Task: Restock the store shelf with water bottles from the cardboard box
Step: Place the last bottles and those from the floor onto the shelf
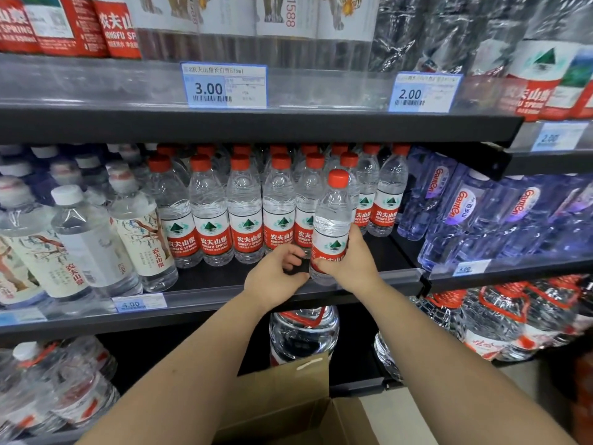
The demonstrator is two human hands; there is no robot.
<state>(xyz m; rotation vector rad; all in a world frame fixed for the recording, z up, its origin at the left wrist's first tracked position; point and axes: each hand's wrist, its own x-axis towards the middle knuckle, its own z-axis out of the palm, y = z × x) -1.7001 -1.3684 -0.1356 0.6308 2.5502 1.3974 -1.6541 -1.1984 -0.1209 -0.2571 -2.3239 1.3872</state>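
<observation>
Head view, mid-task. A water bottle [332, 220] stands upright just toward 3 o'clock of frame centre, its base low over the front of the dark shelf [382, 252]; whether it has touched down cannot be told. The right hand [353, 261] is wrapped round its red label. The left hand [272, 274], at the bottle's 8 o'clock, has its thumb against the lower wall and its fingers curled; whether it grips anything cannot be told.

Progress, as judged: the row of red-capped bottles [245, 216] at 9 o'clock of the held one already runs several deep, with a bare front strip left to fill. The cardboard box [288, 396] sits at 6 o'clock; its inside is hidden, so the remaining stock is unknown.

Materials: the bottles are clear, thin-walled plastic with ribbed shoulders, smooth red screw caps and glossy wrap labels. The box is plain brown cardboard, one flap raised. The shelf is matte dark metal.
</observation>
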